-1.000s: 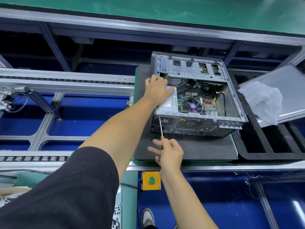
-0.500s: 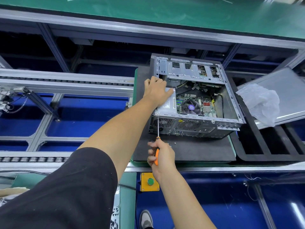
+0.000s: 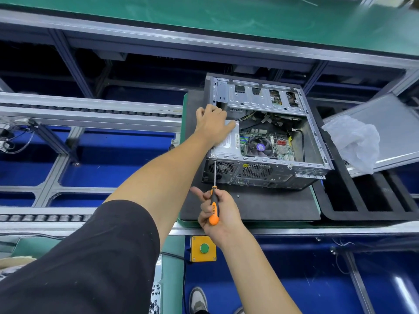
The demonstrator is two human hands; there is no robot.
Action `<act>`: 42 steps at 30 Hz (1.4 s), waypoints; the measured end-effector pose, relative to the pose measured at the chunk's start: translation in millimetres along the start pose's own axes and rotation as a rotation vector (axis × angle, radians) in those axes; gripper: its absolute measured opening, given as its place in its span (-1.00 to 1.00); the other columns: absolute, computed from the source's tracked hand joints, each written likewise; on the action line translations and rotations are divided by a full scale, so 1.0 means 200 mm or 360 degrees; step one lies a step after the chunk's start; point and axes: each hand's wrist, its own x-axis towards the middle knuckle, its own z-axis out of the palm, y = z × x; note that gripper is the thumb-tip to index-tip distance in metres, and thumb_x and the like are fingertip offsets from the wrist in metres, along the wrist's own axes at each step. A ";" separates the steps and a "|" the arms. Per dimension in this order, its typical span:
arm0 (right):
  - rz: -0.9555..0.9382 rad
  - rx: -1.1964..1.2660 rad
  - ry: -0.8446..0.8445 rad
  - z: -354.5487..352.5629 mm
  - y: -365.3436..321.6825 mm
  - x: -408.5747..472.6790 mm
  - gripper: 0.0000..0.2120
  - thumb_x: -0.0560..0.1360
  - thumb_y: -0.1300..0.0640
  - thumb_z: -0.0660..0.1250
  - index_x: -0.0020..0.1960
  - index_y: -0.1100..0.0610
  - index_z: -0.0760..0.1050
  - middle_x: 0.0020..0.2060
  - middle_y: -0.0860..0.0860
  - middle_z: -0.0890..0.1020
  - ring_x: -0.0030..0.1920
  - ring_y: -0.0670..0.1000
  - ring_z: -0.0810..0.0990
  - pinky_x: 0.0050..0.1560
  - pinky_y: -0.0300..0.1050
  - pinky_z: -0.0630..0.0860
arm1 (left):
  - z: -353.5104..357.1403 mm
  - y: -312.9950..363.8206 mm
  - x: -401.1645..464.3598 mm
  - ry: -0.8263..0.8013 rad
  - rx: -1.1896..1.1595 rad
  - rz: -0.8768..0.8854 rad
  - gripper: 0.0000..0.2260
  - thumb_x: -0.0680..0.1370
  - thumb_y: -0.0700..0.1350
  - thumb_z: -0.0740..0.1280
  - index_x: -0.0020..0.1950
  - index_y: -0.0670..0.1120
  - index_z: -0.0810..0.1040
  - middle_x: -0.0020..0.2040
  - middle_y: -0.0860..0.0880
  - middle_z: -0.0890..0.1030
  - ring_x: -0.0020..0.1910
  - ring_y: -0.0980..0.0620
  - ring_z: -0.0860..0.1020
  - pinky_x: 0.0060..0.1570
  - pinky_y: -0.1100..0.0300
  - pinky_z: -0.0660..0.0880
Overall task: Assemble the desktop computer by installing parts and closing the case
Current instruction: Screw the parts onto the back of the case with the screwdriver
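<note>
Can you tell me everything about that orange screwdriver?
The screwdriver has an orange and black handle with small lettering and a thin silver metal shaft. The right hand grips the handle. It points up and away, its tip at the near left top corner of the open computer case, on the rear panel.

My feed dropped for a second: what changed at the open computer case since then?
The right hand closed its loose fingers round the orange-and-black screwdriver and brought the tip up to the top left corner of the grey metal computer case's rear panel. The left hand stayed on the silver power supply.
</note>
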 end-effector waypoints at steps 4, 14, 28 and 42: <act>-0.0053 -0.0115 0.0100 0.01 0.00 0.01 -0.72 0.60 0.09 0.17 -0.26 0.14 0.40 0.00 0.18 0.75 -0.56 -0.07 0.46 -0.60 -0.31 0.34 | 0.00 0.00 -0.01 -0.0015 0.0025 0.0001 -0.65 0.60 0.20 0.05 -0.18 -0.02 0.39 -0.06 0.05 0.45 0.23 -0.02 0.33 0.27 -0.07 0.15; -0.0374 -0.0489 0.0452 0.03 0.08 0.02 -0.91 0.52 0.21 0.30 -0.16 0.17 0.43 -0.39 -0.01 0.64 -0.57 -0.09 0.29 -0.59 -0.29 0.17 | -0.01 0.01 -0.01 -0.0043 0.0057 0.0007 -0.61 0.60 0.26 0.03 -0.15 -0.01 0.41 -0.04 0.07 0.44 0.27 -0.04 0.34 0.33 -0.10 0.15; -0.0723 -0.0656 0.0612 0.02 0.10 0.04 -0.85 0.53 0.36 0.26 -0.06 0.14 0.35 -0.31 0.05 0.72 -0.50 -0.02 0.57 -0.55 -0.24 0.22 | -0.04 0.06 0.02 -0.0253 0.0346 0.0297 -0.27 0.57 0.42 -0.05 0.41 -0.11 0.42 0.08 -0.11 0.60 0.23 -0.11 0.53 0.57 -0.20 -0.12; -0.0810 -0.0697 0.0636 0.01 0.09 0.04 -0.86 0.52 0.36 0.26 -0.08 0.16 0.36 -0.36 0.05 0.69 -0.52 -0.03 0.53 -0.56 -0.22 0.26 | -0.02 0.07 0.11 -0.0426 0.0469 0.0346 -0.44 0.57 0.34 -0.08 0.05 -0.13 0.37 -0.26 -0.06 0.54 -0.25 -0.08 0.43 0.01 0.00 0.22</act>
